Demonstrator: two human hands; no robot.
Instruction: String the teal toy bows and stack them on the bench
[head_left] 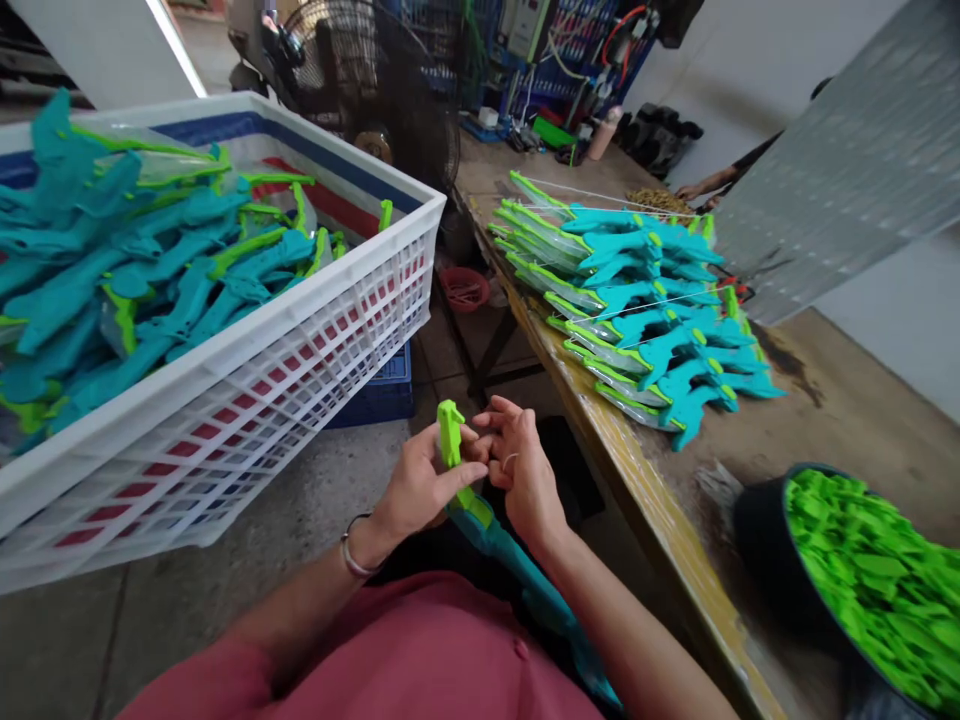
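My left hand (420, 478) is closed round a lime-green plastic piece (450, 432), which stands upright between thumb and fingers. Below it, a long teal part (517, 565) with a green end lies across my lap and runs down toward the lower right. My right hand (521, 465), wearing a ring, is just to the right of the green piece. Its fingers are curled loosely near the left fingertips, and whether they pinch something small is hidden.
A white basket (300, 335) of teal and green parts stands at left. On the table (847, 400) at right lies a stack of similar parts (637, 300). A black bucket (765, 525) holds small green pieces. Behind are a fan (352, 60) and another person's arm (720, 180).
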